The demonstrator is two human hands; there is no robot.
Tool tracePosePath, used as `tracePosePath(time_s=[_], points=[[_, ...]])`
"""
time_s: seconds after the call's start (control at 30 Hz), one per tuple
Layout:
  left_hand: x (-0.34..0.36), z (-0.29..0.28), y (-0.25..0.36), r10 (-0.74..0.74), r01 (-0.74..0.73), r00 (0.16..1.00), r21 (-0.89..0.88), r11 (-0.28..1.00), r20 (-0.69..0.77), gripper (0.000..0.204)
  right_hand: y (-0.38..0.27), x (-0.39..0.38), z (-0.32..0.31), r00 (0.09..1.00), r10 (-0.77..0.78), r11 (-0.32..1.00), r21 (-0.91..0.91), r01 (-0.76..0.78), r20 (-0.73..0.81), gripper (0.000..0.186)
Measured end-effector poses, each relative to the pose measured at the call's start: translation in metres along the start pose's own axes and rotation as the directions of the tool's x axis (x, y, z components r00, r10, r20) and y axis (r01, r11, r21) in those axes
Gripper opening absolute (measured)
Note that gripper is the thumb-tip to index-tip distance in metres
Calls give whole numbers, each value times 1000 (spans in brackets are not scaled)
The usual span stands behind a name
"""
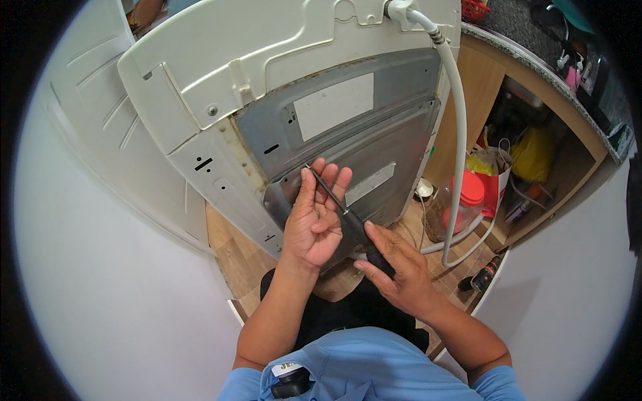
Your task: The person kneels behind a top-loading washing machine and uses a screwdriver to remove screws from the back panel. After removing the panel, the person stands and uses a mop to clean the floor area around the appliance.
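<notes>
A screwdriver (354, 224) with a black handle and a thin metal shaft slants across the middle of the head view. My right hand (403, 269) is wrapped round its handle. At the other end, the thumb and fingers of my left hand (314, 224) are closed on the shaft near its tip, palm turned up. Whether a screw sits at the tip is too small to tell. Just beyond both hands stands a white washing machine (200, 87), its grey metal back panel (261, 134) facing me. A screw (212, 111) shows in the white frame at upper left.
A white hose (460, 120) loops from the machine's top down to the floor. On the right, an open cabinet (485, 73) holds bags. Beside it stands a clear jar with a red lid (472, 190). A black and orange tool (485, 274) lies at the lower right.
</notes>
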State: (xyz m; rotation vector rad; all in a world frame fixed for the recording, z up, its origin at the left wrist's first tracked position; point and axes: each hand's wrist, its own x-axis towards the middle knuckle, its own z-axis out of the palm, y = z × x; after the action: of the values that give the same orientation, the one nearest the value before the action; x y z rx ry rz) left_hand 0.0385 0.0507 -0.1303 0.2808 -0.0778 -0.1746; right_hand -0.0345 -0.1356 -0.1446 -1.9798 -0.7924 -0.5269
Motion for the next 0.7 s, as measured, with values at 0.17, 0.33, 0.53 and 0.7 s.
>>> tracePosePath(time_s=[0.17, 0.33, 0.53, 0.7], points=[[-7, 3, 3, 38, -34, 999, 220, 975, -14, 38, -8, 5, 2, 999, -41, 988, -152, 39, -14, 54], [-23, 12, 9, -83, 45, 994, 410, 911, 76, 38, -19, 13, -21, 800, 430, -17, 889, -457, 419, 52], [-7, -1, 13, -70, 79, 997, 396, 915, -36, 33, -55, 22, -26, 972, 201, 972, 146, -184, -119, 60], [-5, 2, 10, -43, 76, 995, 396, 915, -93, 30, -45, 21, -32, 997, -77, 905, -420, 72, 5, 48]])
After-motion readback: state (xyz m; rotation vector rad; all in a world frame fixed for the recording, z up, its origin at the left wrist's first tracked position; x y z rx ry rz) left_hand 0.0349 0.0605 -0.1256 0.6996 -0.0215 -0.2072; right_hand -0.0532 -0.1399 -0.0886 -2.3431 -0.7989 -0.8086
